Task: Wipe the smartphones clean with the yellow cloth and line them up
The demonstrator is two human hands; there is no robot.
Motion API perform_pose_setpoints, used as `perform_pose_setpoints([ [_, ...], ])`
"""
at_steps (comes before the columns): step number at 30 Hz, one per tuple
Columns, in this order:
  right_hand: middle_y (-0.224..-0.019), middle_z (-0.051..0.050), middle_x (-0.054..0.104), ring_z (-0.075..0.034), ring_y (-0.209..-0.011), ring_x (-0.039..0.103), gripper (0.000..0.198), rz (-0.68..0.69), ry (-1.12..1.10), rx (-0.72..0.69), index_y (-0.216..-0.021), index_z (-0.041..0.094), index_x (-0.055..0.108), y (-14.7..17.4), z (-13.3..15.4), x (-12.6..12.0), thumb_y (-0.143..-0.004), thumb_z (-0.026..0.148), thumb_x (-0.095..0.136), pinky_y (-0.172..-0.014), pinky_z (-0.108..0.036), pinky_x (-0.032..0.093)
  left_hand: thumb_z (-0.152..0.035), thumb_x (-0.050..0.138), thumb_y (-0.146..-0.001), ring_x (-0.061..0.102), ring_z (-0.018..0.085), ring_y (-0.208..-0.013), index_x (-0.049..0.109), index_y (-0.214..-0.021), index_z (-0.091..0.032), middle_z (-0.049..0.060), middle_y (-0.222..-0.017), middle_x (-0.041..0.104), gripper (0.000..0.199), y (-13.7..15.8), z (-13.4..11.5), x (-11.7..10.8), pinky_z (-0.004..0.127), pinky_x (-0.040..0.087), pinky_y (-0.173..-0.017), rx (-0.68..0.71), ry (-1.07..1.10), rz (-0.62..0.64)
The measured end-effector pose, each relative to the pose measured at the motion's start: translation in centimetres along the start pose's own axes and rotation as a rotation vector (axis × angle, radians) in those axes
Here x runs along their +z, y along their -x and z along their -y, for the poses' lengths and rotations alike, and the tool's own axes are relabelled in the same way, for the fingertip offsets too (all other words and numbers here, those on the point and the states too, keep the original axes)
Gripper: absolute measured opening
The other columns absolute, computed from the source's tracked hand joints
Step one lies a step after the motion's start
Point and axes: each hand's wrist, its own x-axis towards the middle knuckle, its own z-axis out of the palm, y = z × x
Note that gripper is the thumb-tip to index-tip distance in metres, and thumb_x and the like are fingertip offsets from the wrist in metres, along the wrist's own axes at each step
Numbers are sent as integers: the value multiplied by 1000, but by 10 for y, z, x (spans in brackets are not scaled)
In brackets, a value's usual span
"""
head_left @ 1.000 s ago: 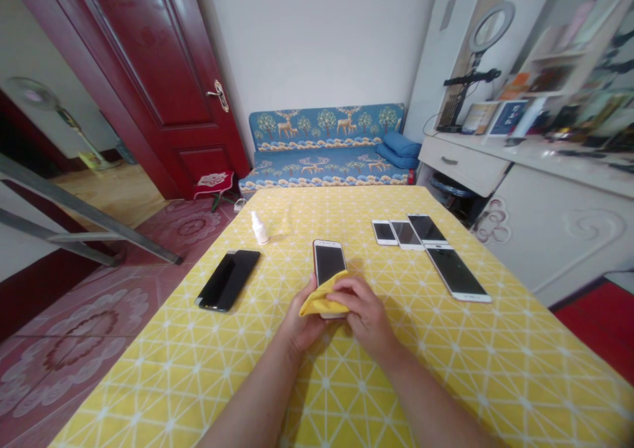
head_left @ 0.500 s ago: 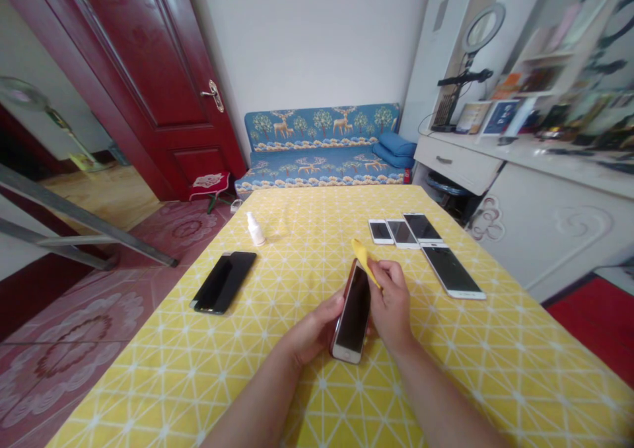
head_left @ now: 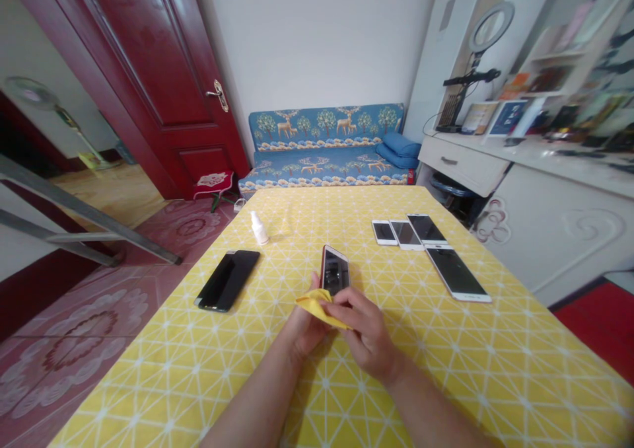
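"Can you count everything for me?"

"Six phones in all; one held phone (head_left: 336, 271) at the hands; one black phone (head_left: 228, 279) lying to the left; four pale-framed ones at the right, namely a small phone (head_left: 385, 232), a middle phone (head_left: 407, 234) just beside it, a far phone (head_left: 426, 228) and a near phone (head_left: 458, 273); one white bottle (head_left: 259, 228), upright; one yellow cloth (head_left: 317, 304); one patterned tablecloth (head_left: 198, 395) beneath."

"How does the held phone look?"

"White front; dark screen with pale reflections; a reddish edge down its left side; it tilts over the middle of the tablecloth, its lower end behind the yellow cloth; whether it touches the table, I cannot tell."

"And the hands?"

"The left hand (head_left: 308, 334) curls around the held phone's lower left, partly covered; the right hand (head_left: 365, 329) pinches the yellow cloth between thumb and fingers."

"What differs from half a second ago?"

"In that frame the held phone sits nearer the person, its screen almost fully exposed, with the yellow cloth at the upper right edge; now it is farther out, and the yellow cloth crosses its lower end; the other five phones and the white bottle keep their places."
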Motion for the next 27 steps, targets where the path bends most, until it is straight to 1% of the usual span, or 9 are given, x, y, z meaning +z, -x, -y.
perform_pose_setpoints([
  [4, -95, -7, 54, -18, -86, 55, 45, -47, 139, -42, -123, 28, 60, -3, -1, -3, -88, 7, 41, -72, -33, 49, -61, 53, -81, 63, 15, -65, 66, -75, -12, 8, -73, 69, 50, 0, 10, -1, 24, 48, -61, 10, -45, -31],
  [6, -94, -6, 55, -18, -85, 55, 41, -82, 203, -55, -118, 28, 62, -5, -1, -5, -88, 7, 43, -71, -33, 49, -54, 57, -82, 64, 15, -70, 67, -78, -13, 7, -76, 70, 43, -1, 15, 0, 24, 50, -65, 44, -18, -31],
  [9, -94, -7, 56, -19, -86, 55, 38, -110, 253, -73, -115, 28, 64, -7, -2, -6, -88, 8, 46, -72, -34, 49, -49, 61, -82, 66, 17, -81, 69, -86, -14, 7, -85, 72, 37, -1, 17, 3, 25, 51, -77, 63, 48, 35],
  [13, -95, -7, 56, -19, -89, 56, 40, -164, 278, -63, -118, 29, 63, -5, -5, -5, -89, 7, 45, -74, -35, 50, -46, 64, -81, 66, 17, -84, 69, -89, -15, 6, -86, 71, 33, 1, 15, 7, 25, 51, -80, 34, 78, 89],
  [16, -100, -7, 55, -19, -94, 55, 43, -238, 313, -6, -121, 30, 62, -4, -11, -8, -90, 7, 44, -78, -36, 50, -52, 58, -83, 66, 19, -81, 68, -95, -14, 9, -86, 71, 42, 6, 12, 9, 28, 53, -73, -12, 17, 162],
  [18, -103, -7, 53, -20, -97, 55, 45, -313, 337, 55, -123, 31, 60, -4, -16, -14, -91, 7, 42, -81, -38, 49, -56, 54, -83, 67, 22, -81, 65, -106, -15, 12, -92, 70, 49, 9, 10, 9, 31, 54, -65, -64, -62, 252],
  [21, -103, -7, 51, -20, -98, 54, 46, -427, 382, 140, -126, 31, 59, -4, -24, -25, -91, 8, 40, -84, -39, 48, -52, 57, -83, 67, 27, -87, 58, -122, -19, 14, -104, 68, 51, 11, 10, 7, 35, 56, -61, -98, -150, 354],
  [24, -100, -6, 51, -19, -95, 54, 45, -485, 424, 224, -126, 30, 58, -3, -30, -30, -91, 9, 40, -82, -38, 48, -48, 56, -85, 66, 28, -92, 56, -125, -18, 16, -107, 67, 50, 10, 11, 5, 37, 57, -62, -94, -166, 340],
  [27, -100, -7, 51, -19, -93, 54, 45, -425, 382, 240, -127, 29, 57, -1, -27, -22, -91, 9, 39, -78, -35, 48, -51, 50, -87, 67, 27, -89, 61, -118, -14, 16, -101, 69, 50, 6, 13, 5, 36, 55, -66, -82, -100, 257],
])
